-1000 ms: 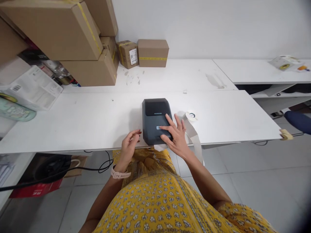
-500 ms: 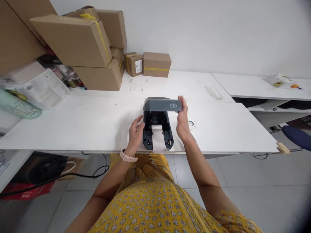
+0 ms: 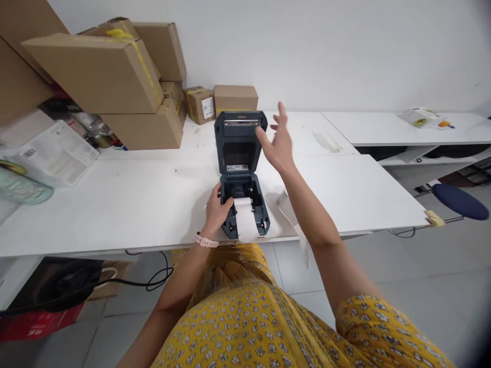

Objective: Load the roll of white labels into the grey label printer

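A dark grey label printer stands at the front edge of the white table. Its lid is swung fully up and back. A white paper strip runs out of the open bay toward me. My left hand grips the printer's left side wall. My right hand is raised beside the lid's right edge, fingers spread and holding nothing. A loose white label strip hangs over the table edge under my right forearm.
Stacked cardboard boxes fill the back left, with two small boxes by the wall. Packages lie at far left. A second white desk with a tape roll stands right; a blue stool beside it. Cables hang below the table.
The printer was closed with my right hand on top. My right hand lifted the lid fully open and has let go; my left hand moved onto the printer's left side.
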{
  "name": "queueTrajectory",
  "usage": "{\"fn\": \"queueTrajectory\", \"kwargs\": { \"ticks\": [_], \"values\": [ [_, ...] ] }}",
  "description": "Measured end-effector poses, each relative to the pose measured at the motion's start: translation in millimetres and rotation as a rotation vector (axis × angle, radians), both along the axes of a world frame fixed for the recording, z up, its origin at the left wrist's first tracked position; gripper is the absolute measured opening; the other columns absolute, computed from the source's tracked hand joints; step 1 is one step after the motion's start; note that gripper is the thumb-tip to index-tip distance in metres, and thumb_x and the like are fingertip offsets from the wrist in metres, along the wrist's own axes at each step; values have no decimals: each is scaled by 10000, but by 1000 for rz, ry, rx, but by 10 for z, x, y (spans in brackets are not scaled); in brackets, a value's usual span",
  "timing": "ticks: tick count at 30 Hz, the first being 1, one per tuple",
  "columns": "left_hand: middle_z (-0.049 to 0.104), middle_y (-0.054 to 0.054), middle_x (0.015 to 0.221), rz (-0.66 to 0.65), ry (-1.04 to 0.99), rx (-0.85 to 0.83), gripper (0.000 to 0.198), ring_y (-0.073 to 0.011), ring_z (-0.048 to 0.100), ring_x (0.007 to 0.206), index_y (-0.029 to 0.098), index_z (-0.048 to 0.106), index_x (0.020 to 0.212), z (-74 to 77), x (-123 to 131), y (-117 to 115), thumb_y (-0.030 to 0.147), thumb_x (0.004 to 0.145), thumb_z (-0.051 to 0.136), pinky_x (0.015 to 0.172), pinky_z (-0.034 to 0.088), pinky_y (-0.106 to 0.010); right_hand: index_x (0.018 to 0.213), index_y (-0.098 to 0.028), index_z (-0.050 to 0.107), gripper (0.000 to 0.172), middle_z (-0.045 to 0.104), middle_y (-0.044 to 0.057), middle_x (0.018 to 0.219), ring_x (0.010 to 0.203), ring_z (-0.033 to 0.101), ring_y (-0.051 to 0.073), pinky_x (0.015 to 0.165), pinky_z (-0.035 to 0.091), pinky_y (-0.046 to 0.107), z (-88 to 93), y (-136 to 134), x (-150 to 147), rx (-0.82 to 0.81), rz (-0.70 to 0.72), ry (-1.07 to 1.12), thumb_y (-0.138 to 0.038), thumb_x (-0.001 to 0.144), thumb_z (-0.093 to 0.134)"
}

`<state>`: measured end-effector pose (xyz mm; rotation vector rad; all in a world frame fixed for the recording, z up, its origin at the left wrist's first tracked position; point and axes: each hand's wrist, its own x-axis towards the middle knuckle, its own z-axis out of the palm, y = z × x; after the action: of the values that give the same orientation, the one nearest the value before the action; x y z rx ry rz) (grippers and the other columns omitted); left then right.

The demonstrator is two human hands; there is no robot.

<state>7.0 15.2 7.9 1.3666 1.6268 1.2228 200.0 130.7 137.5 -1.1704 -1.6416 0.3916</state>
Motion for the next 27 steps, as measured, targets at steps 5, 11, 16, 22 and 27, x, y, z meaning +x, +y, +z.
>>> {"fn": "queueTrajectory", "kwargs": {
  "ticks": [5, 11, 16, 22, 27],
  "values": [
    [616, -104, 1412, 12, 25, 9, 644, -305, 585, 1275, 238, 506, 1438, 23, 32, -36, 271, 812, 653, 1096, 442, -481, 1193, -230, 655, 383, 738, 99, 1083, 979, 688, 267, 1047, 470, 486, -321, -574, 94, -33, 310, -329, -437, 1031, 375],
    [601, -122, 1435, 18, 49, -16, 653, -306, 601, 1255, 211, 487, 1457, 20, 21, -36, 291, 827, 638, 1065, 468, -467, 1019, -175, 734, 311, 778, 129, 938, 981, 708, 303, 1219, 180, 563, -710, -621, -178, -152, 689, -898, -186, 958, 429],
    [640, -110, 1391, 6, 43, -12, 642, -295, 629, 1217, 227, 487, 1457, 3, 4, -42, 297, 836, 633, 1044, 485, -463, 1049, -178, 722, 257, 768, 127, 949, 993, 688, 314, 1154, 247, 580, -634, -483, -234, -263, 808, -1051, -260, 942, 503],
    [620, -110, 1433, -9, 62, -11, 721, -305, 610, 1288, 236, 399, 1524, 12, -14, -63, 276, 838, 619, 1100, 447, -481, 1120, -214, 711, 284, 747, 119, 1125, 1106, 649, 338, 1119, 275, 624, -579, -377, -123, -368, 959, -865, -331, 882, 607],
    [583, -134, 1474, -53, 37, -19, 825, -306, 597, 1313, 217, 220, 1606, 29, -34, -80, 211, 856, 563, 1122, 428, -513, 1090, -234, 720, 300, 744, 61, 1080, 1033, 670, 272, 1149, 312, 567, -432, -381, 7, -458, 1059, -652, -418, 861, 660]
  ]
}}
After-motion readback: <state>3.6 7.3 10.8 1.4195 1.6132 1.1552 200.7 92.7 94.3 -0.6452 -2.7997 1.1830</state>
